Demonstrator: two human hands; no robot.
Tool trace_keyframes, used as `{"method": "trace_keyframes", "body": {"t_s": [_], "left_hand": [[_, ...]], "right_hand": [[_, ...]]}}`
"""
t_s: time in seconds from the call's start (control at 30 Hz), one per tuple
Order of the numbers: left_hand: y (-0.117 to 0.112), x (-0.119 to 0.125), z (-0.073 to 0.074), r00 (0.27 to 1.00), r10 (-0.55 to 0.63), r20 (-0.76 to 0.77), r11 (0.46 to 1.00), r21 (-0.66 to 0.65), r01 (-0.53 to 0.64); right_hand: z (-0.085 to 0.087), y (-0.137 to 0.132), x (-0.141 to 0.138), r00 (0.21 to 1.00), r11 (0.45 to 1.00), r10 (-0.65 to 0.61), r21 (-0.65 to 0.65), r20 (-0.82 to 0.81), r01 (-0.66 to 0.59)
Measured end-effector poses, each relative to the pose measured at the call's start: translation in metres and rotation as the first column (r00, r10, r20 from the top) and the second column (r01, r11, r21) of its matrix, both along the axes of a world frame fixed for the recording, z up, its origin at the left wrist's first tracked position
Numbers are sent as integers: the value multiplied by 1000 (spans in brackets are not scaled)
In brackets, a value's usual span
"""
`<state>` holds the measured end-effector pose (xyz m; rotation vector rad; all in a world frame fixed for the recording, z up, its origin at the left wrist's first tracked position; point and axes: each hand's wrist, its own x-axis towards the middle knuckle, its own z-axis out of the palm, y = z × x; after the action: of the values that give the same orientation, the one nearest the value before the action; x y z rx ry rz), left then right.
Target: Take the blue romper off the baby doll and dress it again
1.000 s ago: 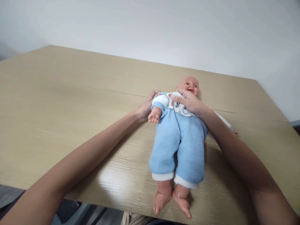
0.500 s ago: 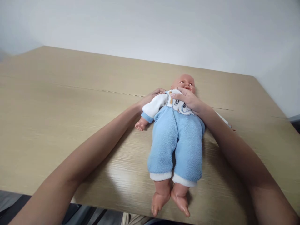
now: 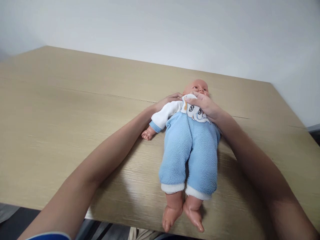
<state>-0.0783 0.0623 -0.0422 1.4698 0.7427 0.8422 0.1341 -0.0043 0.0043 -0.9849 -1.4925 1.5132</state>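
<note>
A baby doll [image 3: 197, 87] lies on its back on the table, feet toward me. It wears a fleecy outfit [image 3: 176, 146] with light blue legs and a white top with a cartoon face. My left hand [image 3: 168, 101] is at the doll's shoulder on the left side, fingertips closed at the collar; its thumb is hidden behind the sleeve. At the other side of the collar, my right hand [image 3: 207, 105] has its thumb on the chest and its index finger near the chin, closed on the cloth. My right forearm hides the doll's arm on that side.
The wooden table [image 3: 75, 133] has a thin seam running across it. A pale wall [image 3: 160, 33] rises behind its far edge. Dark objects and a beige cloth [image 3: 142, 234] show below the near edge, and a dark item [image 3: 315, 133] stands at the far right.
Both hands have moved slightly to the right at the collar, and the doll's upper body has shifted a little with them. The doll's mouth is more covered by my right hand.
</note>
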Motion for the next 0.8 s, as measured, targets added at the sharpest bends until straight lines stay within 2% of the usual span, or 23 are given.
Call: {"method": "trace_keyframes", "body": {"t_s": [0.07, 0.13, 0.23, 0.3, 0.37, 0.43, 0.53, 0.6, 0.67, 0.73, 0.8], "left_hand": [[-2, -3, 2, 999, -34, -10, 999, -22, 34], [-5, -9, 5, 998, -30, -48, 999, -29, 29], [-8, -21, 13, 989, 38, -144, 999, -7, -39], [-11, -29, 19, 974, 74, -216, 997, 44, -66], [-15, -34, 22, 953, 49, -299, 993, 113, -16], [-17, -38, 23, 932, -19, -361, 986, 150, 78], [-17, -39, 22, 917, -83, -390, 970, 179, 164], [-15, -40, 23, 914, -80, -397, 962, 209, 175], [-12, -42, 27, 899, -71, -433, 956, 228, 186], [-12, -44, 33, 866, -49, -498, 944, 261, 204], [-17, -41, 41, 840, 40, -541, 909, 369, 194]], "right_hand": [[13, -3, 7, 984, 995, -10, 95, 178, -7], [28, -6, 17, 911, 978, -55, 206, 410, -33], [41, -12, 31, 685, 963, -152, 262, 713, -59], [39, -17, 37, 546, 964, -204, 265, 812, -33], [29, -24, 42, 500, 949, -281, 315, 819, 16], [13, -34, 50, 517, 905, -398, 417, 757, 86], [-12, -55, 74, 530, 789, -575, 594, 624, 156], [-25, -72, 97, 507, 728, -634, 672, 584, 137], [-36, -92, 122, 483, 724, -637, 682, 601, 107], [-45, -113, 145, 476, 747, -615, 657, 628, 98], [-51, -132, 162, 469, 769, -595, 632, 652, 98]]}}
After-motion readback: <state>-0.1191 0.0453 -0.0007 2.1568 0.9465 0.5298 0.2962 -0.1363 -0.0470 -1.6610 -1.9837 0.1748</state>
